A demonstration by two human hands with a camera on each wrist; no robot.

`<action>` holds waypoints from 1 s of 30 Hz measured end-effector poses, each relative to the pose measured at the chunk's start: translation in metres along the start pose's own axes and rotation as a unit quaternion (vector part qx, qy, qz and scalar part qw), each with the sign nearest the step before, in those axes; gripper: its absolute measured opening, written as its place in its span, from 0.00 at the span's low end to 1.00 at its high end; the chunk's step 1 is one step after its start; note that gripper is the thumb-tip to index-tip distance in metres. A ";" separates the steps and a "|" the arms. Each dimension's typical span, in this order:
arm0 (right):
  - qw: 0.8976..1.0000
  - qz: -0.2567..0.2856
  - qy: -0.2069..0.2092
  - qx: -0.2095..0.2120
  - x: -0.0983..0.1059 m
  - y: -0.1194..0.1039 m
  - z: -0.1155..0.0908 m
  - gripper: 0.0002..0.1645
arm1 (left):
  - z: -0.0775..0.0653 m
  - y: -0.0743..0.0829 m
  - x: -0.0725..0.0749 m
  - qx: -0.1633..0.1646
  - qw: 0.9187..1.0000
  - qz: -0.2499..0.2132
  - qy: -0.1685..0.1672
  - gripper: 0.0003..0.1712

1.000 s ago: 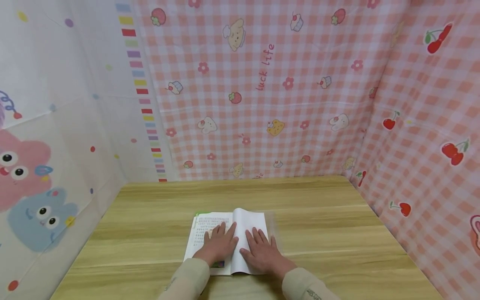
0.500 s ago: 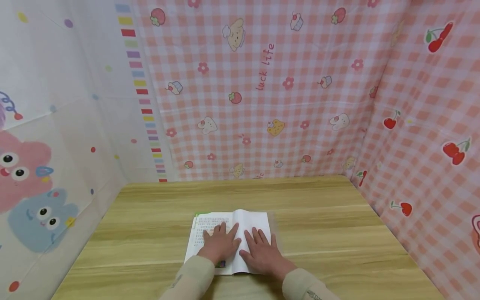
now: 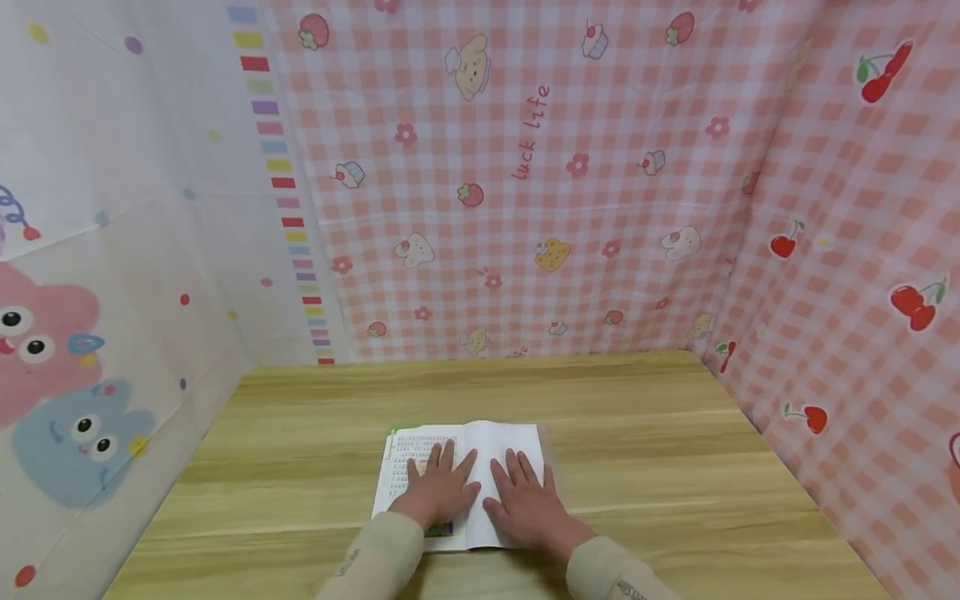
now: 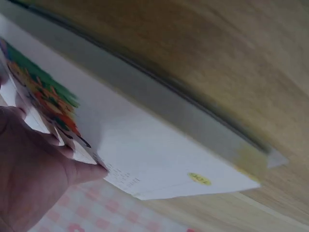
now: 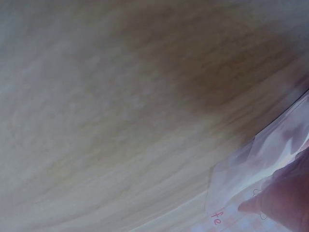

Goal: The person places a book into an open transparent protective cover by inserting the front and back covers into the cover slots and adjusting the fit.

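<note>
An open book lies on the wooden table in the head view. Its left page carries printed text and part of a coloured picture; the right page looks blank white. My left hand rests on the left page with spread, straight fingers, the thumb reaching toward the fold. On the right page my right hand lies flat, fingers pointing away from me. In the left wrist view the thick block of pages shows below the printed page, beside the left hand. The right wrist view catches the right hand at a clear cover edge.
The wooden table extends around the book on all sides. A pink checked cloth hangs behind it and along the right side. A white cloth with cartoon figures hangs at the left.
The raised right page has come down flatter near the fold, and its outer edge has shifted slightly right. Both hands stay on the pages with only small shifts.
</note>
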State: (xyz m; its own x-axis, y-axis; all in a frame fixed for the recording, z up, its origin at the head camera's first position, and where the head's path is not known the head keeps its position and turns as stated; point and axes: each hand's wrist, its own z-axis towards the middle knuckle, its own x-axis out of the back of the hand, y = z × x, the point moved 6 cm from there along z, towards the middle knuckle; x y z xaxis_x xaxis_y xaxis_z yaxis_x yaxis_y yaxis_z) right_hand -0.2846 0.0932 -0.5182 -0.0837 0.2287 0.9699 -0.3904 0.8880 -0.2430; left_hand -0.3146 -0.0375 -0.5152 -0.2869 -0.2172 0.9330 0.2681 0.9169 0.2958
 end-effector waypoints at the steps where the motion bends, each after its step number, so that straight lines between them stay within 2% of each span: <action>1: 1.000 -0.006 0.005 0.003 0.001 0.000 0.000 0.36 | 0.000 0.001 0.001 0.001 1.000 0.014 0.006 0.34; 6: 1.000 -0.024 -0.010 0.010 0.000 0.001 -0.002 0.36 | -0.002 0.013 0.005 -0.005 0.993 0.110 0.039 0.33; 9: 0.999 -0.028 -0.022 0.013 -0.006 0.003 -0.004 0.36 | -0.002 0.019 0.009 -0.018 0.989 0.139 0.050 0.33; 11: 0.999 -0.031 -0.024 0.015 -0.009 0.004 -0.004 0.36 | -0.002 0.020 0.008 -0.027 0.990 0.134 0.038 0.33; 13: 0.999 -0.031 -0.024 0.018 -0.011 0.005 -0.004 0.37 | -0.001 0.019 0.005 -0.034 0.993 0.113 0.013 0.35; 18: 0.999 -0.028 -0.028 0.021 -0.010 0.006 -0.003 0.37 | -0.003 0.013 -0.002 -0.052 0.996 0.067 -0.035 0.43; 25: 1.000 -0.023 -0.007 0.013 -0.008 0.012 -0.001 0.35 | -0.008 0.014 -0.002 -0.060 0.995 0.072 -0.036 0.49; 30: 0.999 -0.026 -0.025 0.004 -0.017 0.017 -0.001 0.36 | -0.006 0.015 0.001 -0.062 0.994 0.080 -0.032 0.48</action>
State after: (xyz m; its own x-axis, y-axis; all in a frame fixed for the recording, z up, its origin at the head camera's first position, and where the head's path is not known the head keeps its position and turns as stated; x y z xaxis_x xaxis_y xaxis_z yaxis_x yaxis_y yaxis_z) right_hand -0.2891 0.1047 -0.5383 -0.1090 0.1615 0.9808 -0.4022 0.8952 -0.1920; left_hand -0.3054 -0.0261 -0.5086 -0.2873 -0.0462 0.9567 0.4258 0.8886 0.1708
